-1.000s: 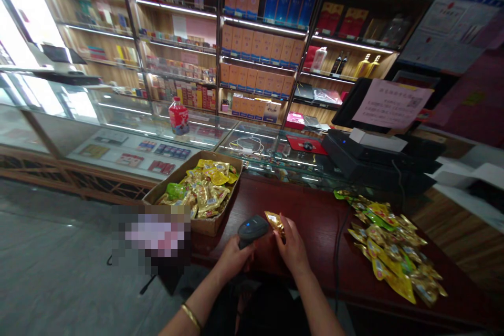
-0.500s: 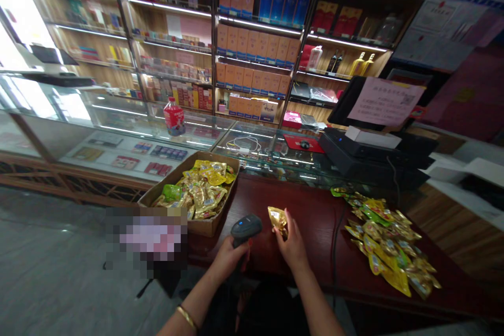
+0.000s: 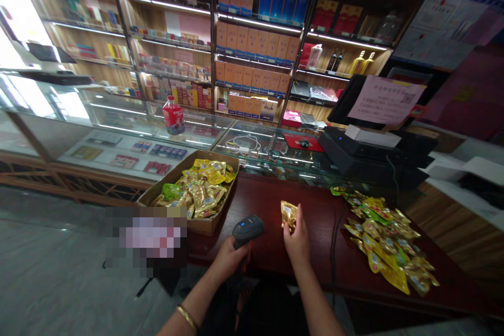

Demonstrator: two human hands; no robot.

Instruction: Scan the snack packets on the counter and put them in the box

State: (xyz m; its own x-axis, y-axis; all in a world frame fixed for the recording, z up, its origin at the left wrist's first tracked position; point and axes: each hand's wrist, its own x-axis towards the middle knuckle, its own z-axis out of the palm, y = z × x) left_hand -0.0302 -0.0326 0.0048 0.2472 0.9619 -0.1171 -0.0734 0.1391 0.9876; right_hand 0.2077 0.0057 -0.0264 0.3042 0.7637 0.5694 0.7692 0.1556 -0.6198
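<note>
My left hand point(image 3: 230, 258) is wrapped round the handle of a dark barcode scanner point(image 3: 248, 229), whose head points right and shows a small blue light. In my right hand point(image 3: 297, 242) is a gold snack packet point(image 3: 289, 214), pinched between thumb and fingers a little to the right of the scanner. To the left, an open cardboard box point(image 3: 207, 227) is filled with gold, yellow and green packets point(image 3: 207, 194). A loose pile of similar packets point(image 3: 388, 241) lies on the right part of the dark red table point(image 3: 260, 194).
A black cable point(image 3: 334, 252) runs down the table between my right hand and the pile. Behind stands a glass display counter point(image 3: 200, 134) with a red bottle point(image 3: 173, 117). A black monitor point(image 3: 346, 100) with a pink paper sheet rises at the back right.
My right hand has moved to the right with the gold packet, away from the scanner. The scanner in my left hand has shifted very slightly right.
</note>
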